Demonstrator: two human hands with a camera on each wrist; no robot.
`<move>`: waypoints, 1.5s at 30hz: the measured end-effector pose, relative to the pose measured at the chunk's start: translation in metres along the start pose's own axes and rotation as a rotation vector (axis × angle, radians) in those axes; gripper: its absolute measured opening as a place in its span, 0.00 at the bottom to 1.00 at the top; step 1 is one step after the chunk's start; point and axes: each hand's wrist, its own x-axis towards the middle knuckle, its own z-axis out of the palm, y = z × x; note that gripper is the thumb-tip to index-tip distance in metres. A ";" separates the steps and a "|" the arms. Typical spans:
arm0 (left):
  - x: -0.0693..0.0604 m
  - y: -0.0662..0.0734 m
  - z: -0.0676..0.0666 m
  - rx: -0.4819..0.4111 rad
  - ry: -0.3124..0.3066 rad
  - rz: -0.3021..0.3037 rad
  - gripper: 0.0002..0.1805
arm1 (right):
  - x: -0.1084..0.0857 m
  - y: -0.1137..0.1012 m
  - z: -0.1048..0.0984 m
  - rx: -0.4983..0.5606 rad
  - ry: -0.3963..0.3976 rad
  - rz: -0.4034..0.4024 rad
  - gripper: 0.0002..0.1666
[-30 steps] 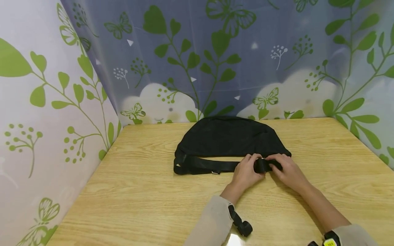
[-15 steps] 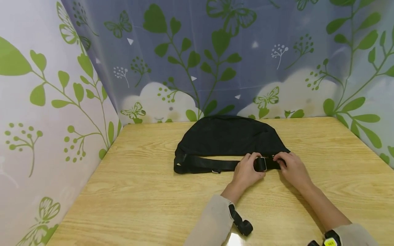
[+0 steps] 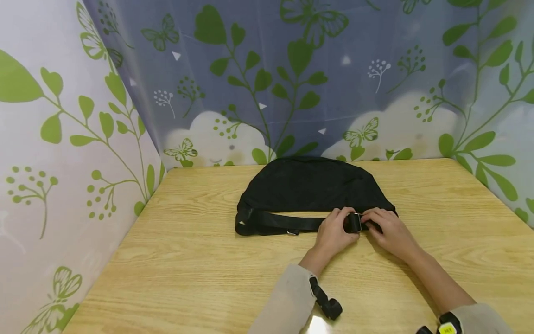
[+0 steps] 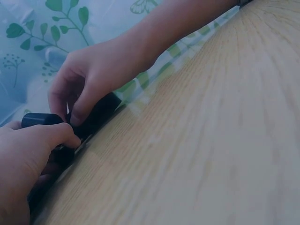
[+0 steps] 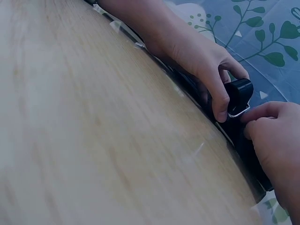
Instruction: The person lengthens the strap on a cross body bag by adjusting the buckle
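Observation:
A black waist bag [image 3: 308, 185] lies flat at the back of the table, its black strap [image 3: 300, 223] stretched along the near side. My left hand [image 3: 333, 233] grips a raised loop of strap, seen in the right wrist view as a dark fold [image 5: 241, 91] beside a metal buckle [image 5: 240, 111]. Just right of the buckle, my right hand [image 3: 392, 234] pinches the strap with thumb and fingers. In the left wrist view the right hand [image 4: 96, 70] reaches down close to the left fingers. The strap part under the right fingers is hidden.
A second small metal piece [image 3: 293, 233] shows on the strap farther left. The wooden table [image 3: 187, 278] ends at a patterned cloth backdrop [image 3: 267, 93] behind the bag. Black bands [image 3: 325, 299] hang at the wrists.
My right hand slid a little right along the strap, away from the buckle, then came back left against it. The left hand and the bag have stayed in place.

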 end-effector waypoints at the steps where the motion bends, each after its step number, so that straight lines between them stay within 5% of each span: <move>1: 0.000 0.000 0.000 -0.001 0.000 -0.001 0.29 | 0.000 0.000 0.000 -0.002 0.002 0.010 0.17; 18: 0.000 0.001 0.000 -0.037 0.014 -0.025 0.28 | 0.001 -0.007 -0.006 -0.158 0.039 0.278 0.15; 21: 0.000 0.000 0.000 -0.043 0.015 -0.023 0.27 | 0.000 -0.007 -0.005 -0.163 0.040 0.243 0.15; 27: -0.001 0.000 0.000 -0.039 0.018 0.000 0.27 | 0.002 -0.005 -0.002 -0.080 0.036 0.000 0.14; 30: -0.001 0.000 -0.001 -0.025 0.022 0.005 0.27 | 0.003 -0.005 0.000 -0.043 0.023 -0.049 0.14; 45: -0.001 0.002 0.000 -0.008 0.031 -0.001 0.28 | 0.003 -0.010 -0.001 -0.108 0.059 0.122 0.17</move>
